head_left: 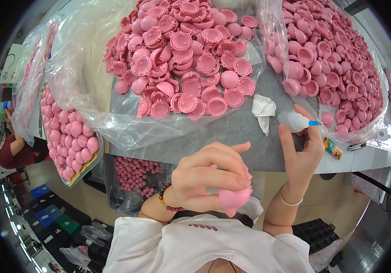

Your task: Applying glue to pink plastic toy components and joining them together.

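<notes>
Close to my body, my left hand (pixel 211 175) is closed around a pink plastic ball-shaped shell (pixel 234 197); the fingers cover its upper part, so I cannot tell whether it is one half or two. At the right, over the table edge, my right hand (pixel 302 145) grips a small white squeeze bottle (pixel 293 121) with a blue needle tip pointing right. Between the hands and a little farther off, a crumpled white tissue (pixel 264 110) lies on the grey table (pixel 182 148). Beyond it, a heap of pink half shells (pixel 186 59) spreads over clear plastic.
A second big heap of pink shells (pixel 336 68) fills a clear bag at the far right. On the left stands a tray of pink balls (pixel 70 141). Below the table edge sits a bin of smaller-looking pink balls (pixel 136 173). An orange-green packet (pixel 332 149) lies near the right edge.
</notes>
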`<state>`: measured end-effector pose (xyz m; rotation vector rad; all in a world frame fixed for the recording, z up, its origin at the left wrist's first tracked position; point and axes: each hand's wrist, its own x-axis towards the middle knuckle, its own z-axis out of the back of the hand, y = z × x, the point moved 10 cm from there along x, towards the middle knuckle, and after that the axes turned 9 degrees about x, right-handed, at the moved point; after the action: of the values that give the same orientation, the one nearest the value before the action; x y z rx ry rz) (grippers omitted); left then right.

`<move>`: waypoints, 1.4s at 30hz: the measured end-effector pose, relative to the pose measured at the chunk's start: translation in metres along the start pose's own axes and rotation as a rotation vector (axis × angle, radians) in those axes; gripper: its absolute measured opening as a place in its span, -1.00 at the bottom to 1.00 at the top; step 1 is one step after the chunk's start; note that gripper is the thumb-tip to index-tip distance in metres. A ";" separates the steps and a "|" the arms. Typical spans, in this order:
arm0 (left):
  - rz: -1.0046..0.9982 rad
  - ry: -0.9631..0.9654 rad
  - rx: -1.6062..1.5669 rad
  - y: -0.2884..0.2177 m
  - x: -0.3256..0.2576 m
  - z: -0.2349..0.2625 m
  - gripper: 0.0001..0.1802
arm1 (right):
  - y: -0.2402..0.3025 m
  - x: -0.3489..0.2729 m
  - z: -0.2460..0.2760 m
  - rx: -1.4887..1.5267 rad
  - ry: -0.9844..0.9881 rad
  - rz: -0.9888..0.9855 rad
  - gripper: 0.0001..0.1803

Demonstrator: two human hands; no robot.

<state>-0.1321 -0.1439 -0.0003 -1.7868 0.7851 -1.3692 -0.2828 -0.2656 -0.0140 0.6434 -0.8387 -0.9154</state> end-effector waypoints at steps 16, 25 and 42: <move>0.091 -0.739 1.609 -0.114 -0.044 0.204 -0.69 | -0.003 -0.002 -0.001 0.081 -0.018 -0.032 -0.79; -0.015 -0.853 1.572 -0.120 -0.033 0.184 -0.72 | 0.004 0.000 -0.003 0.059 0.009 -0.029 -0.81; -0.032 0.134 0.510 -0.021 0.004 0.005 -0.88 | 0.034 -0.038 -0.022 1.085 0.103 -0.238 -0.47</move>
<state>-0.1254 -0.1345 0.0183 -1.3242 0.4211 -1.5557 -0.2640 -0.2135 -0.0123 1.7398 -1.1612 -0.5663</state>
